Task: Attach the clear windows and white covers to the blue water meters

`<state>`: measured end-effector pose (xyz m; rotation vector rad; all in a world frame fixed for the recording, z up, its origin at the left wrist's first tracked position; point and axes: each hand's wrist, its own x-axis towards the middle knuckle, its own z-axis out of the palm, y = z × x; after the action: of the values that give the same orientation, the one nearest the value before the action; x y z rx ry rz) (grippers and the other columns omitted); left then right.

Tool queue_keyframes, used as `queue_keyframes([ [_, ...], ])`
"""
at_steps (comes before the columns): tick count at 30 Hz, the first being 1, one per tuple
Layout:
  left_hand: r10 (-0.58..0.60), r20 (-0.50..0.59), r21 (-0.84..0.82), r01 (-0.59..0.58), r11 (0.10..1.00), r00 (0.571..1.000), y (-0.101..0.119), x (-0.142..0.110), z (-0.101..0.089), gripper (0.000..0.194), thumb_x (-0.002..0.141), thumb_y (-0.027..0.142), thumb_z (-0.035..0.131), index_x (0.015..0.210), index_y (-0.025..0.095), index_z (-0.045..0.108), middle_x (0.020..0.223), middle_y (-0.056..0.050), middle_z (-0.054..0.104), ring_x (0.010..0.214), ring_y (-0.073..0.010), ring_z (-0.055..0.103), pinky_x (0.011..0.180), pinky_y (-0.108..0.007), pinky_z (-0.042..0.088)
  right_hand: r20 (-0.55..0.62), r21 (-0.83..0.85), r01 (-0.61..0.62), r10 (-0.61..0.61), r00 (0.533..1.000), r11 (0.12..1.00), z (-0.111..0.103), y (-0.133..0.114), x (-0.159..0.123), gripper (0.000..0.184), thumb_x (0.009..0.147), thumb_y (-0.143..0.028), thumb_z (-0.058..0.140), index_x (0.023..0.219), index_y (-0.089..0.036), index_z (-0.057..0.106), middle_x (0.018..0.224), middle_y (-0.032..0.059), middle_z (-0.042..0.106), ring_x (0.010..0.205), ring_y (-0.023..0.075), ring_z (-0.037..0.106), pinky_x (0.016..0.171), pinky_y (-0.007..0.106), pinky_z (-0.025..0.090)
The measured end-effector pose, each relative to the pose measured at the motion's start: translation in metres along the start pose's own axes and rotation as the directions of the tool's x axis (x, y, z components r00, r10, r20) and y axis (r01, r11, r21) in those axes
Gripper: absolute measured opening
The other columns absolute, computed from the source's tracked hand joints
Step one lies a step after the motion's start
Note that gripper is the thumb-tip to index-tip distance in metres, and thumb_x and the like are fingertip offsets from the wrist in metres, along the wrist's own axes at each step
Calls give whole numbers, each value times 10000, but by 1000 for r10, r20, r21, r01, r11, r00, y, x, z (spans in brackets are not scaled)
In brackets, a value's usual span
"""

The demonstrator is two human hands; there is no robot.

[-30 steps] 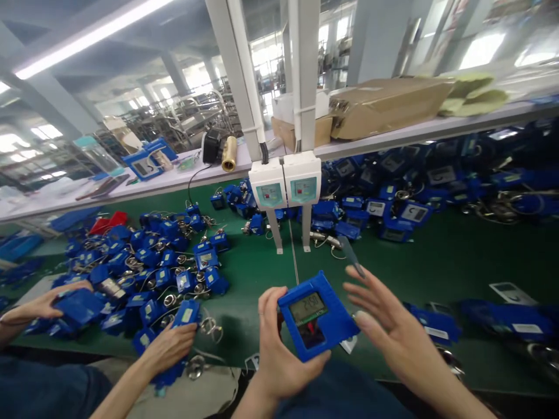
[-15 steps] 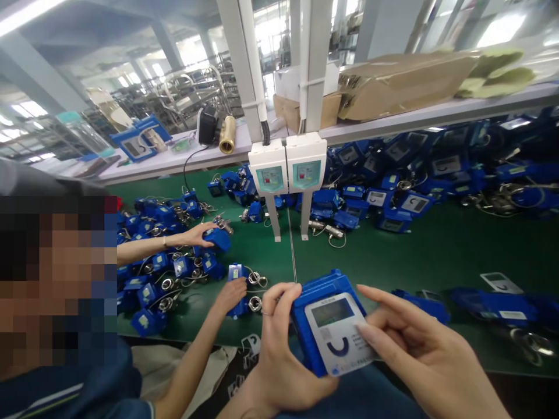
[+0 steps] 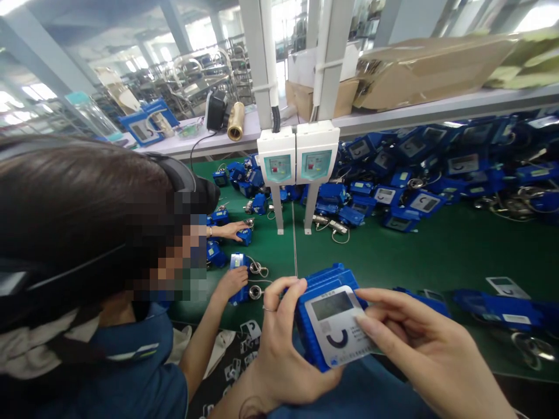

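Observation:
My left hand [image 3: 290,349] grips a blue meter housing [image 3: 310,326] from its left side, fingers over the top and thumb underneath. On the housing's front lies a grey-white face label [image 3: 321,337] with a dark window and a black arc. My right hand [image 3: 406,337] holds the label's right edge, thumb on its face and index finger at its upper right corner. The remaining right fingers are curled. Whether the label is fully stuck down I cannot tell.
A co-worker [image 3: 144,361] sits close on my left, hands on blue meters [image 3: 238,279]. More blue meters [image 3: 402,218] with metal fittings are heaped across the green bench [image 3: 371,256]. A loose label [image 3: 507,287] lies at right. Two white switch boxes [image 3: 317,154] stand ahead.
My right index finger has come down onto the label's upper right corner. The co-worker's head has leaned forward into view. The camera view has shifted slightly.

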<state>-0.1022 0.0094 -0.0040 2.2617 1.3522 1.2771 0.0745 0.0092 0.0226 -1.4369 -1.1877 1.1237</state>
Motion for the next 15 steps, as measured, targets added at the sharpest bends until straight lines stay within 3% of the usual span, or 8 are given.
queue_keyframes([
  [4, 63, -47, -30, -64, 997, 997, -2, -1, 3, 778, 580, 216, 695, 1260, 147, 324, 1247, -141, 378, 1195, -256, 440, 973, -356, 474, 45, -48, 38, -36, 998, 998, -4, 5, 2, 305, 720, -422, 669, 915, -187, 682, 624, 14, 655, 526, 145, 586, 464, 220, 491],
  [8, 104, -79, -48, -108, 993, 991, -5, -1, 5, 571, 562, 174, 689, 1056, 195, 403, 1254, -126, 374, 1203, -266, 445, 961, -381, 478, 100, -161, 171, -157, 983, 972, -8, 9, 6, 227, 752, -388, 642, 856, -199, 712, 589, 6, 646, 466, 129, 555, 420, 204, 465],
  [12, 127, -79, -42, -130, 991, 989, -7, -1, 4, 539, 542, 150, 670, 1010, 194, 406, 1257, -146, 391, 1219, -303, 431, 921, -419, 501, 112, -259, 299, -279, 954, 918, -10, 6, 8, 140, 772, -338, 631, 751, -242, 731, 543, -23, 607, 415, 101, 487, 386, 189, 403],
  [15, 143, -70, -46, -147, 988, 987, -8, 0, 4, 544, 539, 137, 664, 1015, 191, 407, 1251, -150, 395, 1214, -307, 433, 932, -442, 496, 132, -272, 304, -278, 952, 913, -10, 3, 8, 157, 796, -331, 603, 769, -248, 733, 566, -21, 620, 428, 104, 503, 399, 194, 408],
])
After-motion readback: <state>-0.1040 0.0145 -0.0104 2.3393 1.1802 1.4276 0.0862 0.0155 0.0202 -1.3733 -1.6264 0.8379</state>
